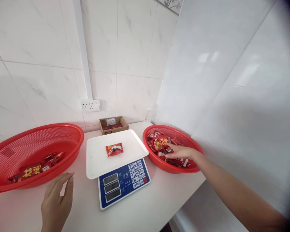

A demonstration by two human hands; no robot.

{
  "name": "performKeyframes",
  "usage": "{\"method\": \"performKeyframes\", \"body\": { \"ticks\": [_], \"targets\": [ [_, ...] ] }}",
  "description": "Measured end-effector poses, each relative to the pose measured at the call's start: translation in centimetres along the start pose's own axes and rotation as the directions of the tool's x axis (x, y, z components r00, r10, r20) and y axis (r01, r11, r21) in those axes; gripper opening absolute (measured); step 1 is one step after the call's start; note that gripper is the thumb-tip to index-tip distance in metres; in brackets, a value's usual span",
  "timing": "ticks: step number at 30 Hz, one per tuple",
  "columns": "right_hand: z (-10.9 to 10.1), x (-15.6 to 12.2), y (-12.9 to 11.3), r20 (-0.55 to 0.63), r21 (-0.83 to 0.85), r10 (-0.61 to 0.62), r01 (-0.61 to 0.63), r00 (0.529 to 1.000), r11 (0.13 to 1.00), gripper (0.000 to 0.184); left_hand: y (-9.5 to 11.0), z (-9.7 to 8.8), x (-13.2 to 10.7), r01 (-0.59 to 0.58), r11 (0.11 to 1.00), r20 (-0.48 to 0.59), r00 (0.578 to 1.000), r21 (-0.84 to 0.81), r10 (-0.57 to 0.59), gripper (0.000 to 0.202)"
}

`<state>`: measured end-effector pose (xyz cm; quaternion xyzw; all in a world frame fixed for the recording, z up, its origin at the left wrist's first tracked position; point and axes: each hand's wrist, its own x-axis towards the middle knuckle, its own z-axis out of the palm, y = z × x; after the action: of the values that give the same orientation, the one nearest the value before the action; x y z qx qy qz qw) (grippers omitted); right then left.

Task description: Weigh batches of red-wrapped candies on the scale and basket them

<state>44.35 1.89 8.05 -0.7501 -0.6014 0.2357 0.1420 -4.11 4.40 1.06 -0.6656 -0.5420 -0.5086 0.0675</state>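
My right hand [180,152] reaches into the right red basket [157,163], over a pile of small red snack packets [163,140]. Its fingers and thumb are apart, close to the packets, and nothing shows gripped between them. My left hand [57,199] hovers by the near rim of the left red basket [71,154], thumb and fingers apart and nothing in them. Between the baskets stands a digital scale [124,183] with a white pan [132,145]. One red packet [114,149] lies on that pan. Fewer red packets [30,170] rest in the left basket.
Behind the scale sits a small cardboard box [114,125] with red packets inside. A clear container [149,115] stands in the back corner of the white table [157,196]. Tiled wall with a socket [90,105] rises behind; a smooth panel closes the right side.
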Motion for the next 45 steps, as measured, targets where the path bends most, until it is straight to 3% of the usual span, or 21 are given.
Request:
{"method": "performKeyframes", "body": {
  "ticks": [3, 7, 10, 14, 17, 21, 25, 29, 34, 37, 40, 43, 45],
  "targets": [
    [1.2, -1.2, 1.7, 0.159, -0.077, 0.091, -0.079, 0.983, 0.994, 0.097, -0.1, 0.3, -0.1, -0.015, 1.0, 0.024, 1.0, -0.021, 0.015, 0.026],
    [1.4, -1.2, 2.5, 0.08, -0.008, 0.067, -0.067, 0.995, 0.998, 0.083, -0.2, 0.3, 0.0, -0.007, 1.0, 0.026, 1.0, -0.024, 0.007, 0.028],
    [0.2, -0.6, 3.1, 0.06, 0.112, 0.104, -0.11, 0.993, 0.988, 0.062, -0.2, 0.1, 0.0, 0.013, 1.0, 0.025, 1.0, -0.014, -0.013, 0.028],
    [-1.3, 0.3, 3.6, -0.071, 0.174, 0.137, -0.123, 0.988, 0.977, 0.043, -0.3, 0.1, 0.0, 0.048, 0.999, 0.028, 0.998, -0.014, -0.048, 0.026],
    [-1.0, 0.8, 3.5, -0.11, 0.105, 0.138, -0.127, 0.984, 0.986, 0.032, -0.4, 0.1, 0.0, 0.056, 0.998, 0.053, 0.997, -0.009, -0.056, 0.027],
    [0.9, 1.5, 2.6, -0.072, -0.042, 0.169, -0.172, 0.983, 0.984, 0.028, -0.6, 0.2, 0.1, 0.072, 0.997, 0.069, 0.995, 0.011, -0.073, 0.029],
    [1.9, 1.8, 1.7, -0.043, -0.165, 0.167, -0.172, 0.985, 0.971, 0.006, -0.8, 0.2, 0.1, 0.074, 0.997, 0.08, 0.994, 0.022, -0.075, 0.03],
    [0.4, 1.5, 1.5, -0.081, -0.28, 0.198, -0.213, 0.977, 0.936, 0.012, -1.0, 0.3, 0.0, 0.073, 0.997, 0.067, 0.995, 0.0, -0.072, 0.031],
    [-3.0, 1.2, 0.1, -0.224, -0.374, 0.216, -0.289, 0.95, 0.882, 0.013, -1.4, 0.6, -0.2, 0.035, 0.999, 0.049, 0.998, -0.031, -0.033, 0.028],
    [-3.5, 1.4, -2.8, -0.284, -0.286, 0.101, -0.185, 0.953, 0.94, 0.021, -1.6, 0.6, -0.2, -0.014, 0.998, 0.035, 0.999, -0.059, 0.016, 0.023],
    [-1.9, 1.4, -7.5, -0.263, -0.079, -0.11, 0.093, 0.959, 0.993, 0.032, -1.6, 0.6, -0.2, -0.049, 0.996, 0.036, 0.998, -0.075, 0.051, 0.02],
    [1.3, 1.1, -12.3, -0.126, -0.001, -0.336, 0.339, 0.933, 0.941, 0.032, -1.5, 0.5, -0.1, -0.054, 0.995, 0.038, 0.998, -0.09, 0.058, 0.019],
    [3.3, 1.3, -14.7, 0.019, -0.045, -0.465, 0.465, 0.885, 0.884, 0.034, -1.5, 0.5, -0.2, -0.045, 0.994, 0.035, 0.998, -0.099, 0.049, 0.018]
  ]
}}
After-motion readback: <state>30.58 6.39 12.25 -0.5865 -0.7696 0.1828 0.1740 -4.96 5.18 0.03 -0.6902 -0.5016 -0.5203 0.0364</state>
